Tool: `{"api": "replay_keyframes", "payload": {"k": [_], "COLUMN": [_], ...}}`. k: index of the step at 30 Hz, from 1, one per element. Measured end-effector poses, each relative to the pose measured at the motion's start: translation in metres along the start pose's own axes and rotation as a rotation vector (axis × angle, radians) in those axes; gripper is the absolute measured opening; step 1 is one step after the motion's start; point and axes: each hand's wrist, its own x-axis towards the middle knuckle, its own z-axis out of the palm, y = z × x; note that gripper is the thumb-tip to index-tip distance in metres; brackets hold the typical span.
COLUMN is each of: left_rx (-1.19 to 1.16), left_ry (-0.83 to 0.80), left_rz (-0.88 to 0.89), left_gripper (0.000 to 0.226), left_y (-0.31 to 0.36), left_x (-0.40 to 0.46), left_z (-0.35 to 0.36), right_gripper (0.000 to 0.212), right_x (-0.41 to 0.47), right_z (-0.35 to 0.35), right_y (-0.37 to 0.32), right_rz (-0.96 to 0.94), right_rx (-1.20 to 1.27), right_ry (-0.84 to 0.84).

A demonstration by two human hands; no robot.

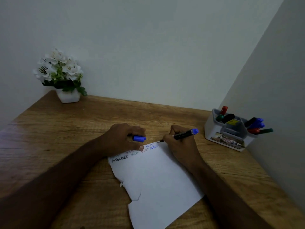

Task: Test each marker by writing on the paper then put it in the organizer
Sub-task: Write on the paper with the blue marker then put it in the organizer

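A white sheet of paper [158, 182] lies on the wooden desk, with rows of "ABCDEF" in black, red and blue along its top edge. My right hand [179, 146] grips a black marker with a blue end [184, 133], its tip touching the paper's top right corner. My left hand [122, 139] holds the marker's blue cap [139, 138] in its fingers while its thumb presses down on the paper's top edge. The white and grey organizer [214, 129] stands at the right by the wall and holds several markers: red, green, black and blue.
A white pot of white flowers [63, 76] stands at the desk's back left corner. Walls close off the desk [66, 133] at the back and on the right. The paper's left edge is torn and ragged.
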Motion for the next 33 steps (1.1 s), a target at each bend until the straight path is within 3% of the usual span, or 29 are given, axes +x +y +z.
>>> {"api": "replay_keyframes", "payload": {"k": [3,8,15,20,33], "left_rx": [0.010,0.000,0.014,0.023,0.017], "left_ry": [-0.006,-0.010,-0.013,-0.017,-0.011], "left_rz": [-0.001,-0.015,0.000,-0.005,-0.002], "left_gripper": [0.072,0.080,0.080,0.080,0.072], "left_y": [0.001,0.001,0.002,0.001,0.003], "left_x": [0.000,-0.001,-0.001,0.000,0.000], "left_z": [-0.001,-0.001,-0.002,-0.002,-0.001], "right_gripper": [0.030,0.037,0.012,0.029,0.033], "right_x": [-0.002,0.001,0.000,0.001,0.003], "right_z": [-0.005,-0.003,-0.007,-0.007,-0.002], "right_y": [-0.002,-0.003,0.001,0.006,0.007], "right_rz": [0.001,-0.032,-0.012,-0.013,-0.032], "right_rx": [0.039,-0.003,-0.022,0.007,-0.004], "right_ry": [0.065,0.021,-0.088,-0.056,-0.086]}}
